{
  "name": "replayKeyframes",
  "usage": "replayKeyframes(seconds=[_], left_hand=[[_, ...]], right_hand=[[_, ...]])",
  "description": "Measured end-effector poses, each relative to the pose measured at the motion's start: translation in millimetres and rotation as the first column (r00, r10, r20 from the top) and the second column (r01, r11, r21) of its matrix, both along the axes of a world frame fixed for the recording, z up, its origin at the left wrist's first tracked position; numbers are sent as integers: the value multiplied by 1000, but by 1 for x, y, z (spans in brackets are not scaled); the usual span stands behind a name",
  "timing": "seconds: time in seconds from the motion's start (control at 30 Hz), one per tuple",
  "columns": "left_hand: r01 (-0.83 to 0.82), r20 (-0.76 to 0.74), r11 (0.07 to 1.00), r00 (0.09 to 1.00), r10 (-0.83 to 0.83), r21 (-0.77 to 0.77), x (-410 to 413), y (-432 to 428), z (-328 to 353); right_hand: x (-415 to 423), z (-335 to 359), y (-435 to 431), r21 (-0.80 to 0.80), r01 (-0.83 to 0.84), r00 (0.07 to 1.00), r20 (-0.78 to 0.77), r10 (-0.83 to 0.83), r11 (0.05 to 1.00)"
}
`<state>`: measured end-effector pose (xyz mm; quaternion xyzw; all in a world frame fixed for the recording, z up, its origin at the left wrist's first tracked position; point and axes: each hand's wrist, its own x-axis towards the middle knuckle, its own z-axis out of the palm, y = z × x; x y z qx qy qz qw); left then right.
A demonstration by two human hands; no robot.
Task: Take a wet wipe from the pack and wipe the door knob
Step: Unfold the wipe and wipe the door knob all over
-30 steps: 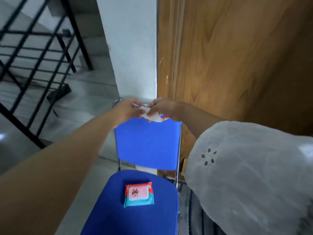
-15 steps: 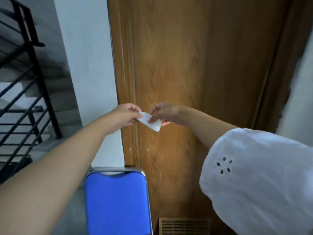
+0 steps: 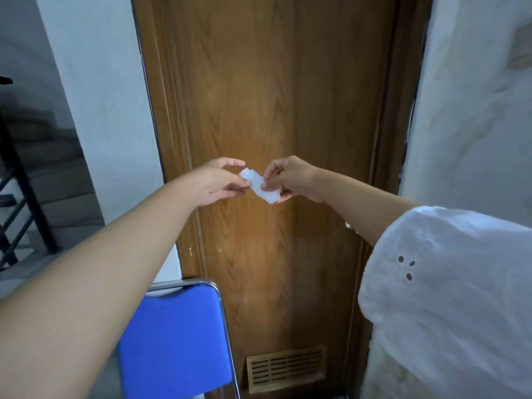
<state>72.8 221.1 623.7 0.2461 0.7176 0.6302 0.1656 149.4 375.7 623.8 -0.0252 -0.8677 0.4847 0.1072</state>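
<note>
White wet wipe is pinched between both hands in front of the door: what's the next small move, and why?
Probably let the left hand release, so the right hand can carry the crumpled white wet wipe down to the small metallic door knob, which peeks out beside the right forearm. The wipe is out of the pack, held clear of the brown wooden door, and nothing has been wiped yet.

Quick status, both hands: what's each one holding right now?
Left hand: pinched shut on the left end of the wet wipe.
Right hand: pinched shut on the same wipe's right end, in front of the door.
</note>
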Motion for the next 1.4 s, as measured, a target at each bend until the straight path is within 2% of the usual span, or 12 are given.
replayKeyframes(seconds=[0.23,0.33,0.63,0.83,0.97,1.2,1.33,1.4], left_hand=[[19,-16,1000,1000,-20,-10,-1,32,-20],[16,-57,999,998,-18,-34,-4,51,-25],[-20,-107,998,994,14,-59,-12,120,-41],[-16,-95,995,995,6,-100,-22,164,-53],[-41,-92,996,995,33,-83,-28,192,-61],[-92,6,996,996,92,-3,-31,227,-73],[-9,98,998,995,15,-65,-29,237,-75],[57,137,986,990,-36,-155,-29,238,-75]], right_hand=[[3,-18,33,-18,21,1000,23,-20,1000],[-2,-23,52,-84,9,1000,30,-6,996],[-17,-39,124,-118,-151,981,106,163,982],[-31,-56,174,-159,-106,988,94,122,982],[-36,-68,205,-240,-88,992,62,106,967],[-39,-85,241,-458,-50,997,32,73,887],[-39,-92,247,-464,4,999,38,16,886],[-39,-95,251,-422,32,999,40,-16,906]])
